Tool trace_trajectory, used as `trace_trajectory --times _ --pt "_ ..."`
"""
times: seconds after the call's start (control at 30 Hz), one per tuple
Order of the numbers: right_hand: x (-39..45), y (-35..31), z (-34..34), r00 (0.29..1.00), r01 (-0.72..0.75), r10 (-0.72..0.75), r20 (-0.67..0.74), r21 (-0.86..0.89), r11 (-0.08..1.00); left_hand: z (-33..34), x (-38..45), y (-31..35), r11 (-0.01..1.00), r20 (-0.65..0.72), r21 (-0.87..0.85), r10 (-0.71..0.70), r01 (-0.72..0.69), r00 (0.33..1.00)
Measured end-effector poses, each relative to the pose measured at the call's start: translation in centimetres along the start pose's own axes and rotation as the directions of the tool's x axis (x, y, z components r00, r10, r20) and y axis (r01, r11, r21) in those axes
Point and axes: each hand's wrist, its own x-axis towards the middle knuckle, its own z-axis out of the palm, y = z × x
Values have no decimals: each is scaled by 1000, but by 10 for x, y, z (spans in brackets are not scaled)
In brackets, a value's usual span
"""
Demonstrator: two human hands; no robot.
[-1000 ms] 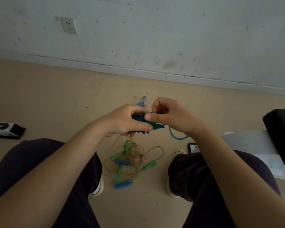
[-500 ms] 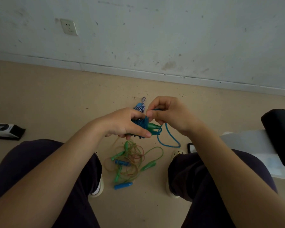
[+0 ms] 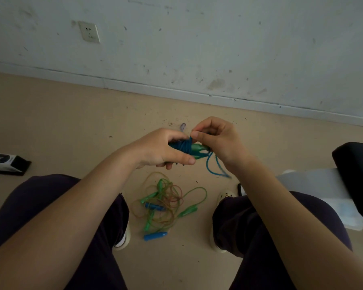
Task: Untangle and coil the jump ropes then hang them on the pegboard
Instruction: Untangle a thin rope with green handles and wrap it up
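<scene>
Left hand curled round a bundle of blue rope wound about green handles, thumb along the near side, fingers wrapped underneath. Right hand narrowed to a pinch, thumb and forefinger closed on the blue rope at the top of the bundle, just beside the left hand. Loose tail of blue rope hanging from the bundle below the right wrist, blurred at its lower end. Small striped loop poking up behind the left hand's knuckles; cannot tell what it belongs to. Bundle held in the air above the floor, between the knees. Tangled pile of ropes on the floor below the hands: thin green and brownish cords looped over one another, green handles among them, one blue handle at the near edge, another half buried in the pile. Shoes either side of the pile. Wall socket on the scuffed wall far left; dark and white box on the floor at the left edge; black object over a pale container at the right edge.
</scene>
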Motion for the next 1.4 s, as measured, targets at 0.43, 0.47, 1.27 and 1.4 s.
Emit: trace_trajectory --times 0.43,0.47,1.27,1.4 --pt "-2 1 0 980 -166 171 98 -61 984 5 -6 -1 983 -204 -23 172 -180 964" --pt "-1 1 -1 980 -158 163 114 -49 986 6 -5 -1 982 -240 -37 171 -185 956" --pt "-13 -13 8 966 193 -45 254 -597 778 10 6 -4 947 -534 -275 -7 -165 845" --pt "-15 -16 0 950 234 -24 310 -659 715 3 3 -5 974 -350 -228 -85 3 933"
